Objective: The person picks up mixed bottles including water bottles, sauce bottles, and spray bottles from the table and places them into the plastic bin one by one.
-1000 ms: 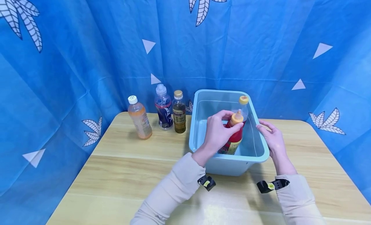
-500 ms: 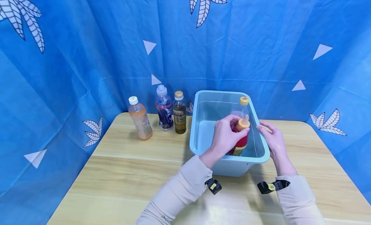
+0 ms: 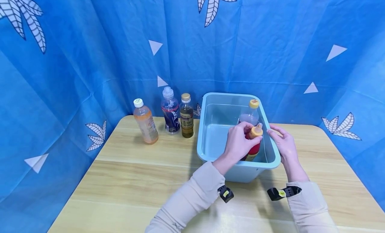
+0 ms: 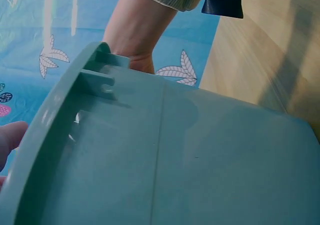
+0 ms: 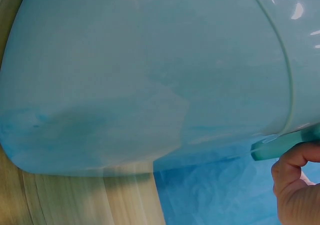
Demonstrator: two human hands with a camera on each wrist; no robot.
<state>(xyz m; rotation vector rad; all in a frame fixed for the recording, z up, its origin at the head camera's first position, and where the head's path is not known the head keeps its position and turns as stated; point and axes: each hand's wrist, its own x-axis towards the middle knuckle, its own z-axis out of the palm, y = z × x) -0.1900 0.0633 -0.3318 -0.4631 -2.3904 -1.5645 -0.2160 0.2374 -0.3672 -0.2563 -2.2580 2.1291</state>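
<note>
In the head view, my left hand (image 3: 237, 142) pinches a red squeeze bottle (image 3: 255, 149) just below its orange nozzle cap, inside a light blue plastic bin (image 3: 261, 165). The bottle's lower end is hidden behind the near wall. Right behind it in the bin stands a clear bottle (image 3: 249, 117) with a yellow cap. My right hand (image 3: 282, 144) grips the bin's right rim, thumb over the edge. Its curled fingers (image 5: 295, 165) show at the rim in the right wrist view. The left wrist view shows mostly the bin's outer wall (image 4: 200, 150), with fingertips at the left edge.
Left of the bin, on the wooden table (image 3: 126, 189), stand an orange drink bottle (image 3: 146, 126) with a white cap, a dark-labelled bottle (image 3: 170, 114) and a slim bottle (image 3: 186, 119) of amber liquid. A blue patterned curtain (image 3: 192, 52) hangs behind and at both sides.
My left hand has moved the red squeeze bottle rightward and lower within the bin, toward its right wall. My right hand has stayed on the rim.
</note>
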